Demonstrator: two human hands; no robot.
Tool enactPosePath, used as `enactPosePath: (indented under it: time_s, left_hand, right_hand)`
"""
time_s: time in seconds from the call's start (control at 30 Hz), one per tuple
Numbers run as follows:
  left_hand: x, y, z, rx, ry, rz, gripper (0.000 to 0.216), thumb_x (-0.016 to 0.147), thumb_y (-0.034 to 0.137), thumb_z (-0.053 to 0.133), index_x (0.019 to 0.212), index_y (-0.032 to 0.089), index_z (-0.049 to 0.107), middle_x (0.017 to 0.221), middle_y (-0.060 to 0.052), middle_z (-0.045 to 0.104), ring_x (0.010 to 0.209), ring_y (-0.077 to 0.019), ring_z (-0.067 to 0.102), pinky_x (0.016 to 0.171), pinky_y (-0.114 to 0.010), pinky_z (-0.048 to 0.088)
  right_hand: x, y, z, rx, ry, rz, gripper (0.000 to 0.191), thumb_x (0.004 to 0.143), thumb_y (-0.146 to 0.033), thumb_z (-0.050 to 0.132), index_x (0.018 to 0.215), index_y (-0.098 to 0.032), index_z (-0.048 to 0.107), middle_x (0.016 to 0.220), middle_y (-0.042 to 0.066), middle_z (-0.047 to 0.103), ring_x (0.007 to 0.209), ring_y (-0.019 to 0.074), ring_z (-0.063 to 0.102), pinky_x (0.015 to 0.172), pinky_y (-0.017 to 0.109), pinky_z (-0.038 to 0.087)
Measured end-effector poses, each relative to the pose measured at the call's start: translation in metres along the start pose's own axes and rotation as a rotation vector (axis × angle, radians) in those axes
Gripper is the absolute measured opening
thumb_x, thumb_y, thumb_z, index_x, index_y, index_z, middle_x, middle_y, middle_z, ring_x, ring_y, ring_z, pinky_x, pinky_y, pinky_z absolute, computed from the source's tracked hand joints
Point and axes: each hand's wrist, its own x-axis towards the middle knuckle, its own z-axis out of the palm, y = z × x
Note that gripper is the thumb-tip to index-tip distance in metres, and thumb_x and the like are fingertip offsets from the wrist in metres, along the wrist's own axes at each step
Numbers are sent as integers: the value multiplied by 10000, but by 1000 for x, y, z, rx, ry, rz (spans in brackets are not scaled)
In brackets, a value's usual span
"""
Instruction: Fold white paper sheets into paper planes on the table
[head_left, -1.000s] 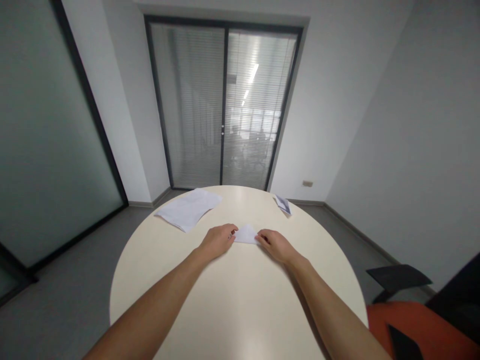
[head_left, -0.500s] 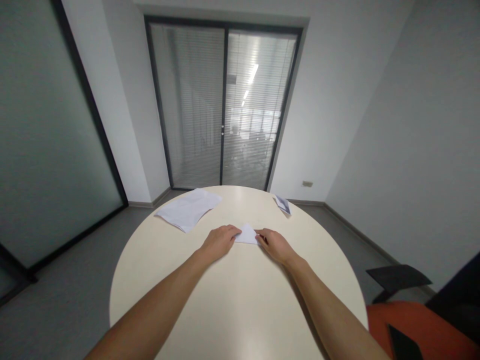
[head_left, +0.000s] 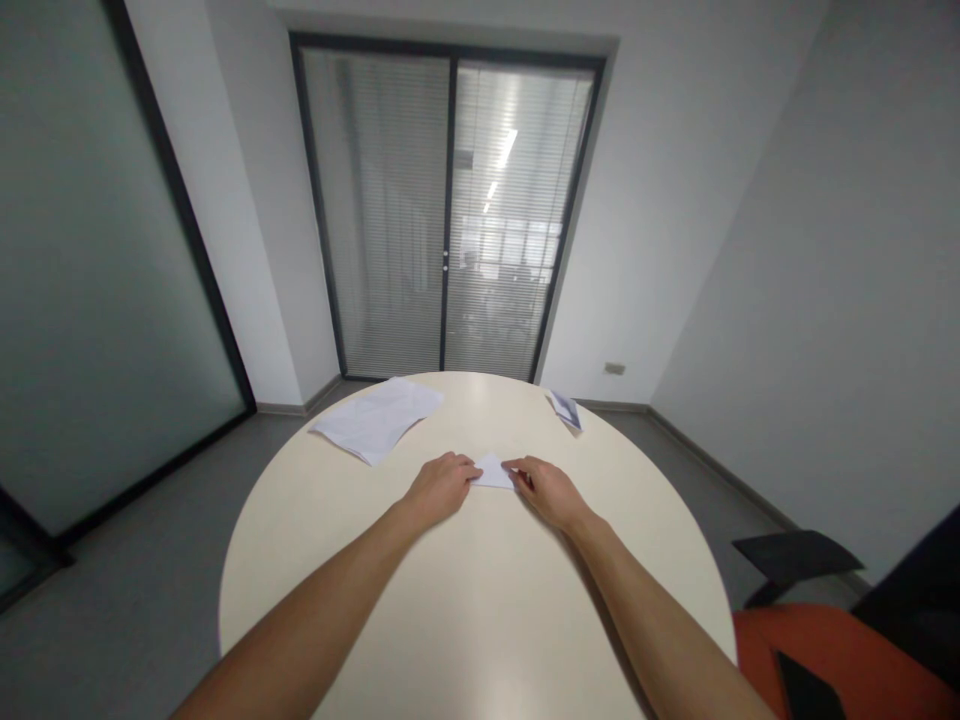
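Observation:
A small folded piece of white paper (head_left: 493,474) with a pointed far edge lies on the round cream table (head_left: 465,600), between my two hands. My left hand (head_left: 442,485) has its fingers closed on the paper's left end. On the opposite end rests my right hand (head_left: 547,488), its fingers bent and its index fingertip pressing the paper near the point. The fingers cover both side corners of the paper.
A larger creased sheet of white paper (head_left: 379,415) lies at the table's far left. Another folded paper (head_left: 565,410) stands near the far right edge. An orange chair (head_left: 832,650) with a black armrest (head_left: 799,553) is at the right.
My right index finger has moved a little left across the paper, toward its point. The paper's peak shows slightly lower, and my left hand has barely shifted.

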Motion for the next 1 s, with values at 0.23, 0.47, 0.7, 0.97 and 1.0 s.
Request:
enactPosePath:
  time_s: [0.23, 0.47, 0.7, 0.97, 1.0]
  left_hand:
    - [-2, 3, -2, -14, 15, 20, 294, 974, 267, 481, 1151, 248, 715, 1180, -67, 680, 1056, -242, 588, 944, -382, 487]
    - [-1, 4, -2, -22, 9, 10, 285, 985, 264, 477, 1135, 242, 719, 1169, -78, 670, 1070, -240, 576, 954, -376, 479]
    - [-2, 3, -2, -12, 21, 24, 287, 989, 269, 472, 1130, 241, 720, 1154, -78, 665, 1066, -240, 572, 948, -373, 482]
    - [-1, 3, -1, -22, 14, 16, 286, 997, 286, 474, 1145, 247, 715, 1151, -76, 666, 1062, -233, 575, 948, -364, 480]
    - [0, 3, 0, -21, 17, 18, 284, 996, 285, 475, 1142, 246, 716, 1147, -75, 668, 1058, -233, 576, 946, -362, 480]
  right_hand:
    - [1, -1, 0, -29, 1, 1, 317, 994, -281, 457, 1188, -235, 702, 1062, 77, 713, 925, 194, 669, 820, 279, 470]
    - [1, -5, -3, -48, -15, -1, 318, 986, -267, 465, 1181, -249, 715, 1057, 70, 706, 924, 194, 667, 812, 272, 465]
    - [0, -8, -4, -57, -23, -2, 326, 978, -271, 468, 1178, -248, 725, 1046, 71, 696, 917, 194, 665, 803, 271, 466]
    - [0, -8, -1, -57, 2, -72, 332, 982, -288, 469, 1186, -224, 723, 1159, 101, 682, 1042, 217, 630, 921, 321, 485]
    - [0, -8, 0, -49, 7, -118, 336, 984, -284, 467, 1201, -220, 716, 1196, 105, 677, 1084, 224, 618, 965, 341, 476]
